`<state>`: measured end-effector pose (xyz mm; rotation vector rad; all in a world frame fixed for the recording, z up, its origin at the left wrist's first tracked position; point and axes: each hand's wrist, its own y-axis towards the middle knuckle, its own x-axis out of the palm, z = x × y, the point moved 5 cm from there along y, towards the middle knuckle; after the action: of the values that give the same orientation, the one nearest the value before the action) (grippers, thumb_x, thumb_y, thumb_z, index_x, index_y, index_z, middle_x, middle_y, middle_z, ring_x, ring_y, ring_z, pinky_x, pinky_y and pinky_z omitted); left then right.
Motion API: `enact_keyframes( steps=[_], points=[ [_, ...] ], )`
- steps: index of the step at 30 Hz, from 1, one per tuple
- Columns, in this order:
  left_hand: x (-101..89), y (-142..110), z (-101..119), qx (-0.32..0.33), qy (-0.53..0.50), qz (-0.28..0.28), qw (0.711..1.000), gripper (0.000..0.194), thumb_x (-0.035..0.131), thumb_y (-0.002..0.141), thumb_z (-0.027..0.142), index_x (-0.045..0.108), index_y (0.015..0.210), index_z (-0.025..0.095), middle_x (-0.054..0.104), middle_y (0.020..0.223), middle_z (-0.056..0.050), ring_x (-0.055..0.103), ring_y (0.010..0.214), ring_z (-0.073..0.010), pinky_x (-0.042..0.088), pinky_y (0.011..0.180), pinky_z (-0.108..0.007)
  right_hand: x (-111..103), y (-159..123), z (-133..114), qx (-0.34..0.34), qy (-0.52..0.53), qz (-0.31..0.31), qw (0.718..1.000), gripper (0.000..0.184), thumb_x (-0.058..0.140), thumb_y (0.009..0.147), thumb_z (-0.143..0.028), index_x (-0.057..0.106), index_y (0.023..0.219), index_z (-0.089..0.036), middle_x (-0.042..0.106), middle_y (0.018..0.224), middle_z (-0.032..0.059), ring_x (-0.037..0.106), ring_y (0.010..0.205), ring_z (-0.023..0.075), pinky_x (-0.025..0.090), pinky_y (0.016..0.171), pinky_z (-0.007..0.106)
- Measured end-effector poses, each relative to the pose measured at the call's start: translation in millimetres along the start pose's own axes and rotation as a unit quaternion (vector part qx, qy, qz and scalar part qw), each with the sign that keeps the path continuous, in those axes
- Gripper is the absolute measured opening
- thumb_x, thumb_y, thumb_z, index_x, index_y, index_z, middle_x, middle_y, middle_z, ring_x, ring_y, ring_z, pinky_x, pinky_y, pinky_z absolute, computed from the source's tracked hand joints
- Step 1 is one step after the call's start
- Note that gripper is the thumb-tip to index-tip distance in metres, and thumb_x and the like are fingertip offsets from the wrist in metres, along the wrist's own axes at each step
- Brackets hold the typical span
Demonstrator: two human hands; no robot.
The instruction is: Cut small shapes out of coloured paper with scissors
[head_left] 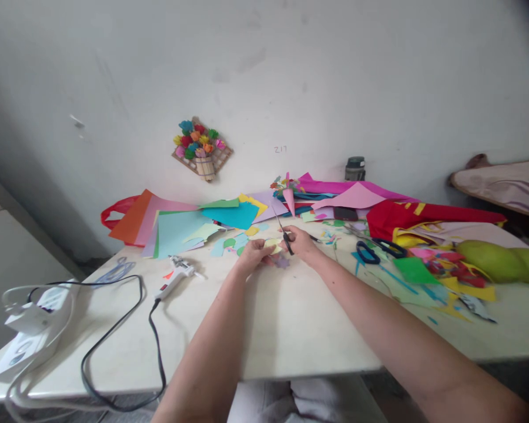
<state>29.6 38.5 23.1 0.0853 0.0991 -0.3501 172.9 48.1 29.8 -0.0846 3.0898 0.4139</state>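
Note:
At the middle of the table, my left hand (254, 257) is closed on a small pale yellow paper piece (272, 242). My right hand (300, 242) is wrapped round a pair of scissors with dark handles (287, 242). Their blades point up and away from me, apart from the paper as far as I can see. A purple paper flower (283, 262) lies on the table just below both hands. Green and light blue paper cutouts (230, 242) lie scattered left of my left hand.
A white glue gun (176, 277) with a black cord lies at left, near a power strip (48, 317). Coloured paper sheets (180, 226) are stacked along the back. Blue-handled scissors (368, 252), paper scraps (449, 270) and green fruit (489, 261) are at right. A paper cone bouquet (289, 200) stands behind.

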Motion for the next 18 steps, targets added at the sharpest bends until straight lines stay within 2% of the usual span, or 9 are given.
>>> enact_keyframes(
  steps=[6, 11, 14, 18],
  points=[
    [-8.4, 5, 1, 0.036, -0.093, 0.049, 0.994, 0.036, 0.075, 0.059, 0.041, 0.061, 0.077, 0.013, 0.068, 0.065, -0.005, 0.064, 0.056, -0.0163, 0.051, 0.060, -0.027, -5, -6, -6, 0.031, 0.019, 0.007, 0.999, 0.034, 0.068, 0.059, -0.026, 0.054, 0.088, -0.015, 0.052, 0.052, -0.0070, 0.045, 0.043, 0.0068, 0.040, 0.043, 0.020],
    [-19.2, 5, -2, 0.034, -0.165, 0.115, 0.979, 0.041, 0.077, 0.056, 0.039, 0.061, 0.081, 0.012, 0.069, 0.074, -0.006, 0.067, 0.064, -0.0178, 0.052, 0.069, -0.030, -6, -13, -10, 0.046, -0.030, -0.068, 0.996, 0.026, 0.061, 0.072, -0.039, 0.054, 0.075, -0.015, 0.054, 0.053, -0.0029, 0.047, 0.041, 0.0061, 0.033, 0.037, 0.017],
    [-20.7, 5, -1, 0.035, -0.189, 0.118, 0.974, 0.042, 0.079, 0.053, 0.036, 0.061, 0.081, 0.011, 0.069, 0.078, -0.008, 0.067, 0.066, -0.0176, 0.053, 0.074, -0.031, -4, -15, -9, 0.050, -0.064, -0.113, 0.990, 0.026, 0.060, 0.074, -0.040, 0.055, 0.076, -0.015, 0.057, 0.055, -0.0016, 0.048, 0.039, 0.0059, 0.027, 0.033, 0.016],
    [-21.0, 6, -1, 0.030, -0.190, 0.115, 0.975, 0.040, 0.079, 0.056, 0.035, 0.060, 0.082, 0.012, 0.068, 0.073, -0.007, 0.066, 0.064, -0.0173, 0.053, 0.078, -0.036, -1, -16, -6, 0.061, -0.103, -0.154, 0.981, 0.023, 0.062, 0.072, -0.037, 0.056, 0.076, -0.015, 0.058, 0.056, -0.0016, 0.049, 0.038, 0.0063, 0.025, 0.031, 0.015]
  ],
)
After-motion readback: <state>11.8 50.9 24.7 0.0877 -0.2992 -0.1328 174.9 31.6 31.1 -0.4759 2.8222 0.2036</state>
